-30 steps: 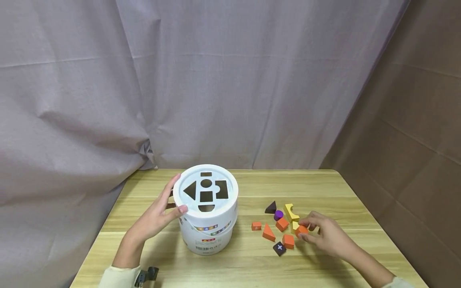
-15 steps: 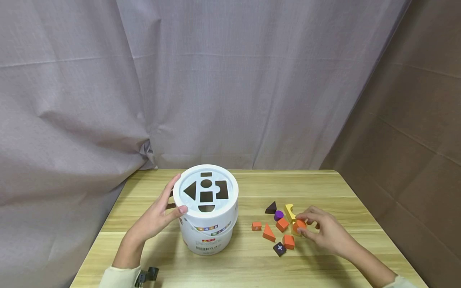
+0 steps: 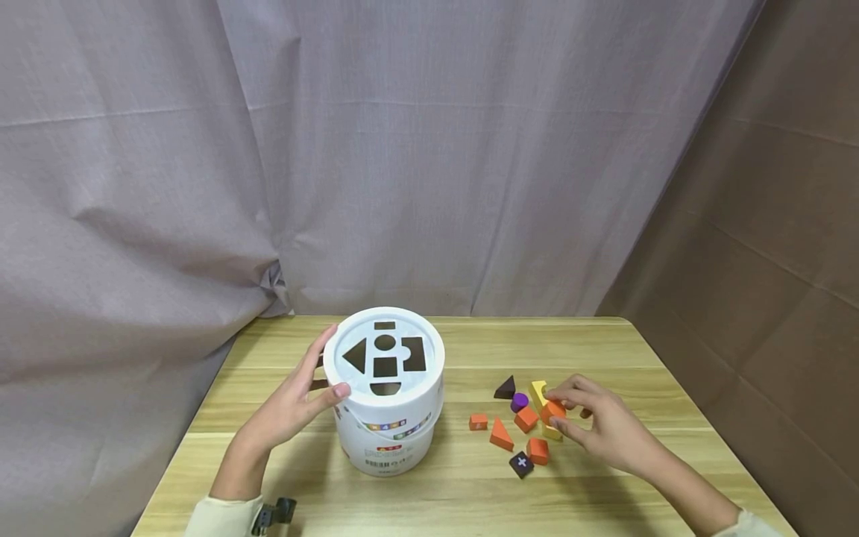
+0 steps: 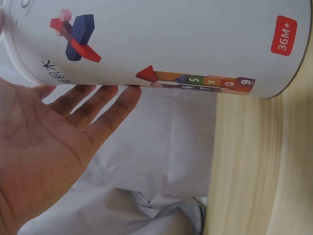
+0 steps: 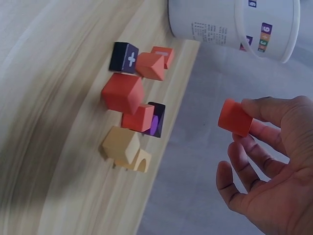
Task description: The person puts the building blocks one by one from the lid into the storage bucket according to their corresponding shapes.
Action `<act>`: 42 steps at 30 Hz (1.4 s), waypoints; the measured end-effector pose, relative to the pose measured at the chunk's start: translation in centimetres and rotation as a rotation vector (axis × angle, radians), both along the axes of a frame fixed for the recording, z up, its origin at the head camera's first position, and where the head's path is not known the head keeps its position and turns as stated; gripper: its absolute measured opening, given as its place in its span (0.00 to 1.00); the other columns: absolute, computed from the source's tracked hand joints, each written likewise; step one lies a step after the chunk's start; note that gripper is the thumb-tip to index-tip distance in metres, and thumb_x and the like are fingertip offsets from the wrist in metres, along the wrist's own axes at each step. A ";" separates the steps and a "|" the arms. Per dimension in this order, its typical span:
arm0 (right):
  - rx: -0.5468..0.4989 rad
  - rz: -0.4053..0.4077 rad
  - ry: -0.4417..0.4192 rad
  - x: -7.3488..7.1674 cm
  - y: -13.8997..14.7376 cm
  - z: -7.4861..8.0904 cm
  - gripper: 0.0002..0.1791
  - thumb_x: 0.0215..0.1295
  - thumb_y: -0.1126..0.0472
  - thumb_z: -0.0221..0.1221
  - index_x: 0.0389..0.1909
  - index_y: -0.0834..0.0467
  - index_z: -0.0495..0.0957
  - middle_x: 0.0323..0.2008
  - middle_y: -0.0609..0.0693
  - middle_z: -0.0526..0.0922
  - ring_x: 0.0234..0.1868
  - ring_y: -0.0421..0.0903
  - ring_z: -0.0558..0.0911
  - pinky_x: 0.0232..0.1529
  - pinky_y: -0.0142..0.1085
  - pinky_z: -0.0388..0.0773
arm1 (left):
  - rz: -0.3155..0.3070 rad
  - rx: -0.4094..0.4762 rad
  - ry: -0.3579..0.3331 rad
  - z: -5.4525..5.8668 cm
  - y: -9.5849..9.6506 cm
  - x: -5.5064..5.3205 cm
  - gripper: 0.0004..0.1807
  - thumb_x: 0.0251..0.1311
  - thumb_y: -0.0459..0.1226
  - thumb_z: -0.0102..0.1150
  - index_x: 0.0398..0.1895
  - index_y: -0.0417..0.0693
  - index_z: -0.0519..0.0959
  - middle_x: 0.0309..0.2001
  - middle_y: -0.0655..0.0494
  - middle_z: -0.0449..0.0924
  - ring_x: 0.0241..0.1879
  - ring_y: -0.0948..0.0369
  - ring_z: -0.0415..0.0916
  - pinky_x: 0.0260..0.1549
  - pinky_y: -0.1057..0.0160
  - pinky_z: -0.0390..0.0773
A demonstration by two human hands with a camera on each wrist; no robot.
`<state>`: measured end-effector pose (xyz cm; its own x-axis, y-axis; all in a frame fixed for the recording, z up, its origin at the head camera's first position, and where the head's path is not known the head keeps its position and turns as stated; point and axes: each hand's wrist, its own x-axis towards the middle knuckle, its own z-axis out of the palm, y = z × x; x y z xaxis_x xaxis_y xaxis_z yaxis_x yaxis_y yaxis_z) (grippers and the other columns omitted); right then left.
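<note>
A white bucket (image 3: 385, 455) stands upright at the table's centre-left, its lid (image 3: 362, 388) cut with shaped holes. My left hand (image 3: 288, 414) rests against it, thumb on the lid's rim; in the left wrist view, nearly straight fingers (image 4: 110, 115) touch the bucket's side. On the right, my right hand (image 3: 604, 421) pinches an orange cylinder block (image 5: 234, 118) between thumb and fingers, raised above the loose blocks. Below it lie a yellow block (image 5: 120, 144) and a yellow arch block (image 3: 539, 395). Neighbouring them are an orange cube (image 3: 526, 419) and a purple cylinder (image 3: 520, 402).
An orange triangle (image 3: 500, 435), a small orange block (image 3: 478, 422), another orange cube (image 3: 537, 451), a black block with a plus sign (image 3: 520, 464) and a dark triangle (image 3: 505, 387) lie on the wooden table (image 3: 443, 500). Grey curtains (image 3: 429, 186) hang behind it.
My right hand has lifted the orange cylinder block and carried it slightly left and away from me, over the yellow blocks. My left hand and the bucket stay in place.
</note>
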<state>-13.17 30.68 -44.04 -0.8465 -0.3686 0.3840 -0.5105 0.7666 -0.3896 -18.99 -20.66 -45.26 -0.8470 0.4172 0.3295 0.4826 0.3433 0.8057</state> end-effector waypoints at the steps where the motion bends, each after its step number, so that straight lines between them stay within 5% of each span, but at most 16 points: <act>1: -0.002 0.004 0.002 0.0 -0.1 0.1 0.21 0.60 0.66 0.81 0.54 0.51 0.90 0.46 0.37 0.85 0.43 0.35 0.83 0.36 0.32 0.82 | 0.001 -0.001 0.001 0.0 0.0 0.0 0.54 0.75 0.43 0.68 0.92 0.72 0.43 0.87 0.44 0.58 0.75 0.39 0.72 0.66 0.27 0.75; 22: -0.072 0.096 0.041 -0.1 -2.4 2.2 0.24 0.61 0.65 0.80 0.58 0.50 0.90 0.49 0.40 0.88 0.45 0.36 0.83 0.32 0.29 0.81 | 0.010 -0.002 -0.009 -0.1 0.0 0.0 0.54 0.75 0.43 0.69 0.92 0.75 0.43 0.85 0.45 0.60 0.73 0.40 0.73 0.66 0.25 0.75; 30: -0.055 0.068 0.040 0.0 -3.0 2.9 0.24 0.60 0.65 0.82 0.57 0.47 0.90 0.49 0.37 0.89 0.45 0.32 0.81 0.39 0.30 0.83 | 0.018 -0.009 -0.011 -0.2 -0.1 0.1 0.54 0.75 0.45 0.69 0.92 0.75 0.43 0.89 0.44 0.53 0.82 0.35 0.62 0.71 0.16 0.64; 42: -0.048 0.099 0.065 -0.4 -3.9 3.5 0.24 0.61 0.64 0.81 0.56 0.43 0.89 0.50 0.35 0.89 0.45 0.31 0.80 0.43 0.31 0.86 | 0.017 -0.003 -0.022 -0.1 0.0 0.1 0.54 0.75 0.47 0.69 0.92 0.75 0.43 0.87 0.43 0.57 0.79 0.36 0.67 0.69 0.18 0.69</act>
